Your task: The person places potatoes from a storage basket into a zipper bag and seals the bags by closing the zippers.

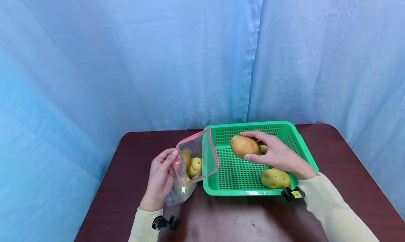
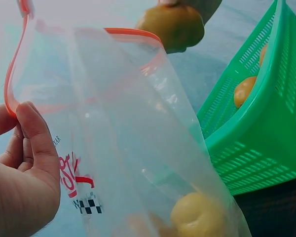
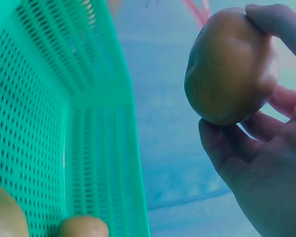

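A clear zip bag (image 1: 209, 154) with a red-edged mouth stands open beside the basket, and my left hand (image 1: 160, 177) pinches its rim between thumb and fingers. Inside the bag lie several potatoes, among them a yellow potato (image 1: 194, 166) and a browner potato (image 1: 186, 157). Over the green basket my right hand (image 1: 276, 152) grips a brown potato (image 1: 243, 146), thumb on one side and fingers on the other. In the right wrist view this potato (image 3: 232, 69) is plainly raised above the basket rim. The bag's lower part is partly hidden by my left hand.
The green plastic basket (image 1: 250, 193) sits on a dark red-brown table (image 1: 110, 203), close to the bag's right side. In it lie a yellow potato (image 1: 275, 178) at the near right and another potato (image 1: 263, 149) partly behind my right hand. Blue curtains (image 1: 196, 59) hang behind.
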`<state>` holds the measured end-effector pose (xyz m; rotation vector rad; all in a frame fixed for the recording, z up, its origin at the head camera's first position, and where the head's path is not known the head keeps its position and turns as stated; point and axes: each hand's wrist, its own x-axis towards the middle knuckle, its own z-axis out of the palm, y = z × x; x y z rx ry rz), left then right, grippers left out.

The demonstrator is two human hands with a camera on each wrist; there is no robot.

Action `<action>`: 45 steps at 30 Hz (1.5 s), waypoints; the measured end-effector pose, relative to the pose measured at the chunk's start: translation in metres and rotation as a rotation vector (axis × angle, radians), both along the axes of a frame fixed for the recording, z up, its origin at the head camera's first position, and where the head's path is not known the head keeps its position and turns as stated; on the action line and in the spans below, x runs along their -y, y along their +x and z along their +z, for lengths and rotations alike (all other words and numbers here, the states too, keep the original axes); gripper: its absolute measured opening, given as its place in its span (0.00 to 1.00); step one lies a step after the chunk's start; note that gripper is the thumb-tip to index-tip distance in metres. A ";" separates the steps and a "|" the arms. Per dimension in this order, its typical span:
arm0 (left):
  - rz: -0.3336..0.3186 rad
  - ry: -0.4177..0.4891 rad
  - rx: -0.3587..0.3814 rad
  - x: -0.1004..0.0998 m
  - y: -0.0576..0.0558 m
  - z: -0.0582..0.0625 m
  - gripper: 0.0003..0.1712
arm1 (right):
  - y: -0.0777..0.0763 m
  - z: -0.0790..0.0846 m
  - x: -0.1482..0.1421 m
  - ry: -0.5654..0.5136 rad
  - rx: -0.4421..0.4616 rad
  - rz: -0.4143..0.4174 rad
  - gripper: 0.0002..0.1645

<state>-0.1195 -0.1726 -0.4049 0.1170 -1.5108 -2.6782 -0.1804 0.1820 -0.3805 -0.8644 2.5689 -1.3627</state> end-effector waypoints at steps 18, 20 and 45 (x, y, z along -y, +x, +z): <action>-0.015 0.011 -0.016 0.002 0.002 -0.001 0.13 | 0.043 -0.006 0.043 -0.199 -0.043 -0.039 0.39; -0.014 0.014 -0.013 0.002 0.002 0.000 0.13 | 0.046 -0.006 0.051 -0.234 -0.041 -0.049 0.39; 0.014 0.026 -0.002 0.006 -0.001 0.005 0.07 | 0.049 -0.017 0.147 -0.005 -0.518 -0.045 0.41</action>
